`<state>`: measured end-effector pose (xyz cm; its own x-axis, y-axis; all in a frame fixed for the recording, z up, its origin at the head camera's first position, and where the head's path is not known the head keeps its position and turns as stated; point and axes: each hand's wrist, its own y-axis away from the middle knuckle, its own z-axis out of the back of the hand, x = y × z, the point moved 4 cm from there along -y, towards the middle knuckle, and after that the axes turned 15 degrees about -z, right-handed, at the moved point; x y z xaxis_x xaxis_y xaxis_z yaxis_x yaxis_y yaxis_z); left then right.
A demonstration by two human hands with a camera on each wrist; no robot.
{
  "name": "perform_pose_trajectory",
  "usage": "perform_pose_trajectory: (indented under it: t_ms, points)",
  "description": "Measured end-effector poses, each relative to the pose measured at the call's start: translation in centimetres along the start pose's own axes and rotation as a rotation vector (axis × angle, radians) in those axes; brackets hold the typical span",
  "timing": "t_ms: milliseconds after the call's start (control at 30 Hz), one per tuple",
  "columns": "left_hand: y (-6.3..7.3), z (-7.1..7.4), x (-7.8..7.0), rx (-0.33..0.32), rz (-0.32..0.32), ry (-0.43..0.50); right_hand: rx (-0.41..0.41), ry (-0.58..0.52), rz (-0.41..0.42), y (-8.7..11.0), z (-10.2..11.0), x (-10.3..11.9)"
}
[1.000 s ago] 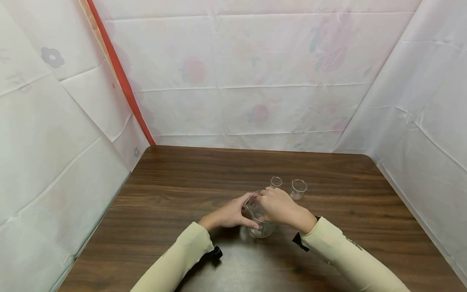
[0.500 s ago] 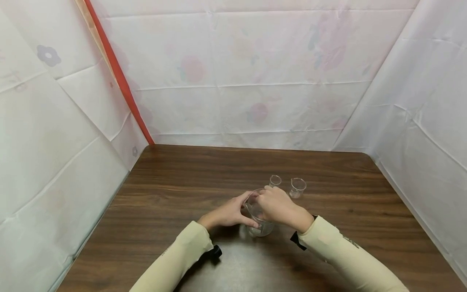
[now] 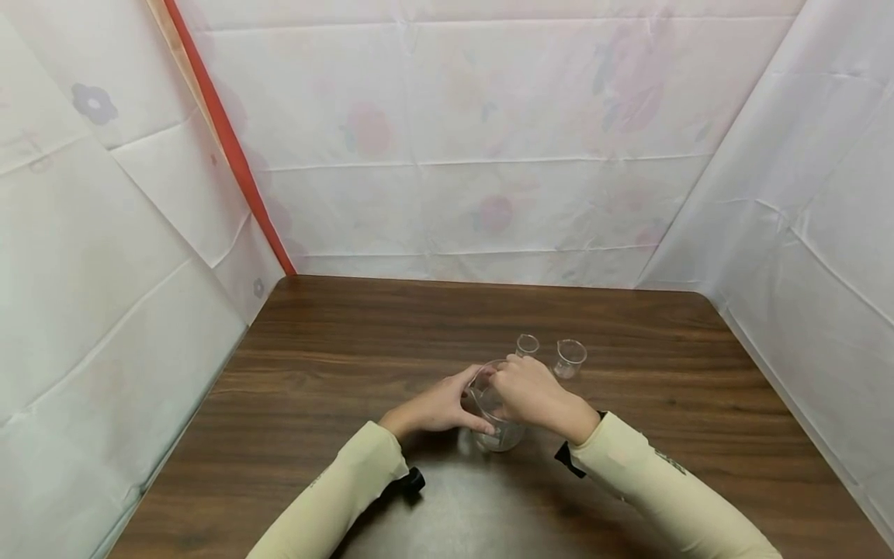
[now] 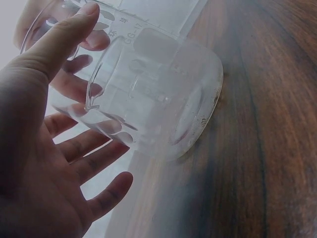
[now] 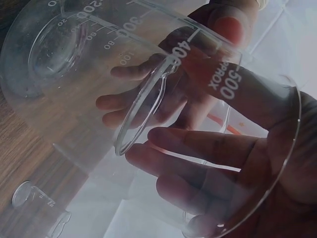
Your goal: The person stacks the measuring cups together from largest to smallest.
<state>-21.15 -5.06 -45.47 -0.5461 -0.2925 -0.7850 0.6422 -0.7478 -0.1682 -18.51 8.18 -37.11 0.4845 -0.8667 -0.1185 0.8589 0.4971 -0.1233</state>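
Observation:
On the table stands a large clear glass beaker [image 3: 501, 441] with white volume marks. A smaller glass beaker [image 4: 148, 94] is nested inside it, its rim showing through the outer wall. My left hand [image 3: 438, 407] holds the large beaker's left side, thumb towards me and fingers spread round the far side. From above, my right hand [image 3: 536, 394] reaches into the large beaker. Its thumb and fingertips [image 5: 163, 136] pinch the rim of the inner beaker, as seen through glass in the right wrist view. The right fingers are partly hidden in the head view.
Two more small beakers stand just behind the hands: a smaller one [image 3: 528, 346] partly hidden by the right hand, and a wider one [image 3: 570, 360] to its right. The brown wood-grain table [image 3: 335, 334] is enclosed by pale patterned sheets [image 3: 447, 210] at the back and sides.

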Motion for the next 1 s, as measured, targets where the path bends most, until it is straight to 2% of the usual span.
perform_pose_trajectory:
  t_ms: [433, 1000]
  points:
    - [0.11, -0.07, -0.02, -0.004, 0.01, 0.014, -0.02, 0.014, -0.029, -0.1, -0.33, 0.05]
    - [0.18, 0.0, -0.01, 0.008, 0.001, 0.016, -0.015, -0.05, -0.033, 0.04, -0.51, -0.23]
